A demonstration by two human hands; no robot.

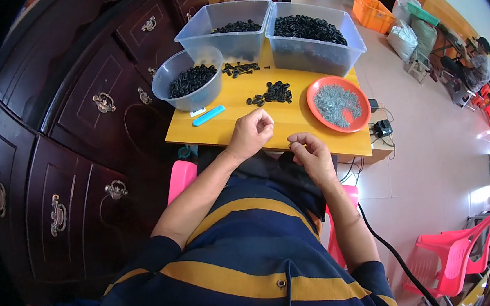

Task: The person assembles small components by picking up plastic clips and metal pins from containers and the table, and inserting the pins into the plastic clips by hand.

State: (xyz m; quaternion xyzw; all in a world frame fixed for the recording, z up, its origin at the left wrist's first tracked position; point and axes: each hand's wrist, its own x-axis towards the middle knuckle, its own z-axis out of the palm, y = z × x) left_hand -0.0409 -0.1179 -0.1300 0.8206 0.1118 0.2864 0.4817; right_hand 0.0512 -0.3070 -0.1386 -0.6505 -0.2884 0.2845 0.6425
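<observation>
Over the near edge of the yellow table (236, 121), my left hand (249, 135) is closed, its fingers curled; anything in them is hidden. Close by on the right, my right hand (314, 157) pinches thumb against forefinger on something tiny that I cannot make out. Just beyond the hands lies a loose pile of small black oval parts (275, 92). An orange-red plate (312, 97) holds a heap of thin, clear or silvery small pieces (335, 103). Further back are some longer black pieces (240, 69). A light blue, bar-shaped object (208, 116) lies to the left.
A round clear tub (165, 93) and two clear rectangular bins (206, 41) hold black parts. Dark drawers (86, 103) line the left. Black plugs (381, 128) with cables sit off the table's right side. Pink chairs (441, 258), an orange crate (372, 12) and a seated person (476, 68) are rightward.
</observation>
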